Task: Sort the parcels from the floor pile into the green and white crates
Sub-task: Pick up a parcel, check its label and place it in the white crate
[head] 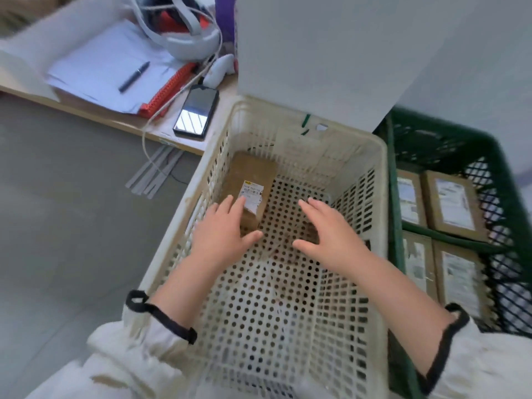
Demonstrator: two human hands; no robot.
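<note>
A brown cardboard parcel [253, 180] with a white label lies against the left wall inside the white crate [383, 214]. My left hand [221, 234] rests on the parcel's near end, fingers spread over the label, thumb out to the right. Inside the same crate my right hand [328, 228] hovers open above the perforated floor, holding nothing. To the right stands the green crate [394, 197], which holds several brown labelled parcels [452, 205] laid flat.
A low wooden shelf [121, 119] at the upper left carries papers with a pen [134, 76], a red comb strip, a phone [196, 110], cables and a white headset [190, 38]. A white panel [331, 53] rises behind the crates. Grey floor [72, 211] lies to the left.
</note>
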